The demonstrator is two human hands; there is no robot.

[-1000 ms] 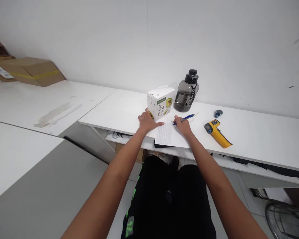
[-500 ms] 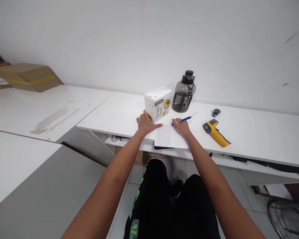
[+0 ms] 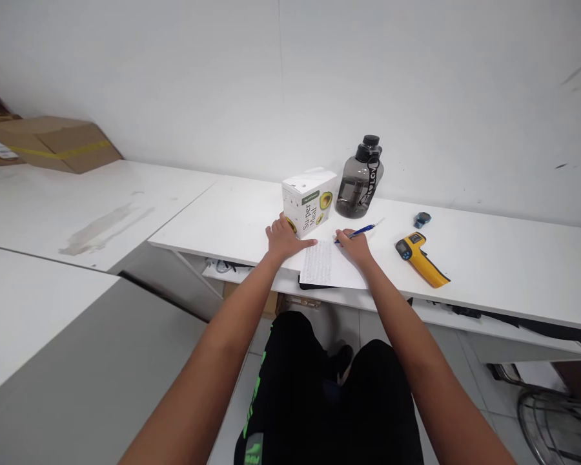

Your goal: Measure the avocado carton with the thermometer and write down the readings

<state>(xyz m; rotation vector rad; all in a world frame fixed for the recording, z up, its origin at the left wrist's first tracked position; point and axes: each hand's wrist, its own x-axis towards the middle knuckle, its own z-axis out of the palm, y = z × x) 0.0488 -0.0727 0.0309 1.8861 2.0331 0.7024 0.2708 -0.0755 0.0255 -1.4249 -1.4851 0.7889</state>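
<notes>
My right hand point(image 3: 353, 247) is closed around a blue pen point(image 3: 361, 231), its tip down at a sheet of paper point(image 3: 318, 265) covered in handwriting. The sheet lies at the front edge of the white desk point(image 3: 223, 213). My left hand point(image 3: 285, 240) rests with fingers spread at the paper's upper left corner, thumb stretched toward the writing. Right behind that hand stands a white "Super Meal" box point(image 3: 310, 201) with avocado pictures; the fingers reach its lower left side, and I cannot tell whether they press on it.
A grey water bottle point(image 3: 358, 181) stands behind the box by the wall. To the right lie a yellow infrared thermometer point(image 3: 422, 259) and a small blue watch-like item point(image 3: 421, 220). A taped cardboard box point(image 3: 68, 145) sits far left. Under the desktop runs a shelf point(image 3: 285, 282) with odds and ends.
The view has shifted slightly, and my legs have moved a little. Both hands stay in nearly the same place, the pen still at the paper.
</notes>
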